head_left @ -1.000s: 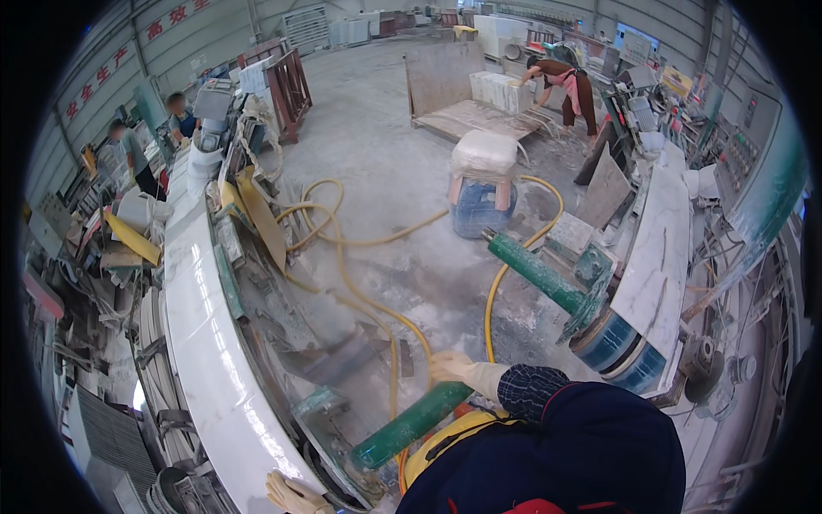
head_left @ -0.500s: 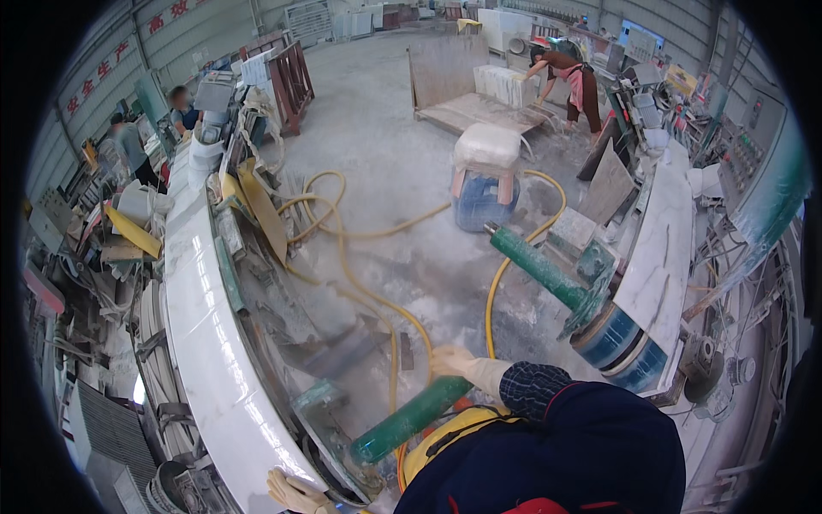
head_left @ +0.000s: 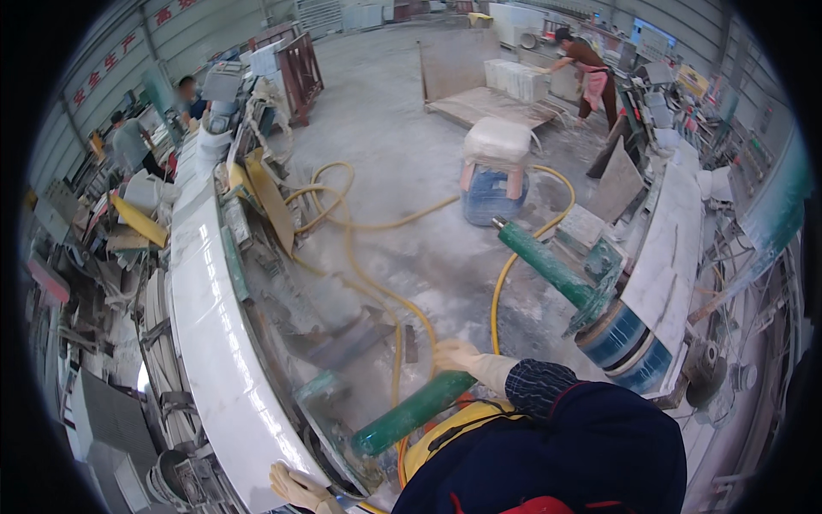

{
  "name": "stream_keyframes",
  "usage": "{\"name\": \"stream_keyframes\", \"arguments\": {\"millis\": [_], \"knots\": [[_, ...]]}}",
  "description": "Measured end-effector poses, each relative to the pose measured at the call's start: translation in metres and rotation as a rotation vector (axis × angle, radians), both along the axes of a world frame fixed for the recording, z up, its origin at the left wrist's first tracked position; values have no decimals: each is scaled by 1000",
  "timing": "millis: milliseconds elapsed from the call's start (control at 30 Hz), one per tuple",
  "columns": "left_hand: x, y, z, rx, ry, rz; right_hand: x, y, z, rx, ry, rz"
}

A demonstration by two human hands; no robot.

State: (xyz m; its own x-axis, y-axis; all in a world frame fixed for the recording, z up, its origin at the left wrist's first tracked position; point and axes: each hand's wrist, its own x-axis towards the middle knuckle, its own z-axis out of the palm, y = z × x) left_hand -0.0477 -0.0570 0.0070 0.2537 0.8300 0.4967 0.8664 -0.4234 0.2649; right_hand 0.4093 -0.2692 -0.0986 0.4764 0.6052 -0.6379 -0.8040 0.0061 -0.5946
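Note:
My left hand [head_left: 300, 490], in a pale glove, lies with its fingers stretched out on the near end of a long, glossy white stone slab [head_left: 210, 334]. My right hand [head_left: 458, 356], gloved as well, is at the upper end of a dusty green cylinder [head_left: 415, 413] in front of my body. Its fingertips point down and to the left, close to a yellow hose [head_left: 417, 315]. How far those fingers are bent, and whether they grip anything, I cannot make out. A yellow apron [head_left: 458, 428] shows below my right forearm.
A second green cylinder [head_left: 548, 267] with a blue drum [head_left: 625, 343] stands by another white slab [head_left: 664, 257] on the right. A blue plastic-wrapped container [head_left: 494, 195] sits on the floor among looping hoses. A person [head_left: 591, 79] bends over pale blocks [head_left: 514, 79]; two others work far left.
The whole view has shifted slightly, with the background moving a little to the right. Both my hands stay in nearly the same places. The person at the far right has raised their head a little.

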Motion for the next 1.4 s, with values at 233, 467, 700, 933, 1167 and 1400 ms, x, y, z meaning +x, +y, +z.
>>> {"name": "stream_keyframes", "arguments": {"millis": [233,467,700,933,1167,1400], "knots": [[0,-4,7,39,-101,-73,-5,-5,32,-187,-187,150],[-3,-6,4,-2,-106,40,-1,-11,36,-131,-176,131],[-3,-10,4,-20,-136,43,-1,-11,40,-152,-210,180],[-5,-13,6,-9,-124,52,-2,-10,42,-164,-226,187],[-5,-18,9,-9,-126,50,-2,-10,44,-182,-213,174],[-9,-20,7,6,-125,38,-2,-10,45,-182,-234,200]]}}
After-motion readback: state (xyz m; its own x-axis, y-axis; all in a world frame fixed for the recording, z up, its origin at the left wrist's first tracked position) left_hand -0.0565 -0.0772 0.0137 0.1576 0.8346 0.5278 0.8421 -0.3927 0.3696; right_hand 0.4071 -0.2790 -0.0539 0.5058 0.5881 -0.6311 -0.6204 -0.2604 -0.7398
